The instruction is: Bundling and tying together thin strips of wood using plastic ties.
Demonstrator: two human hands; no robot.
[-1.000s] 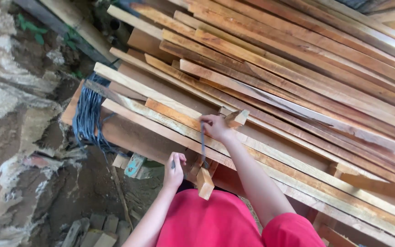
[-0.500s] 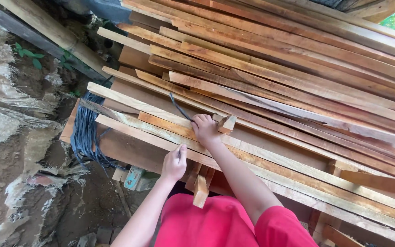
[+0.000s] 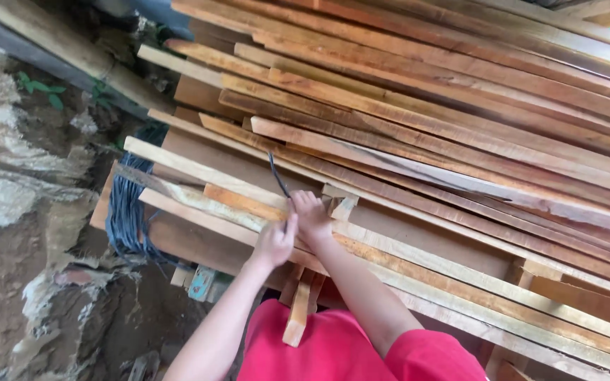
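A big stack of long wooden planks (image 3: 460,141) fills the view, with a coil of dark blue wire (image 3: 127,212) hanging at its left end above the rocky ground (image 3: 15,233). A thin dark blade (image 3: 277,176) sticks up from the lower planks. The right hand (image 3: 312,215) closes around its lower end. The left hand (image 3: 274,242), just beside it, pinches something small and pale.
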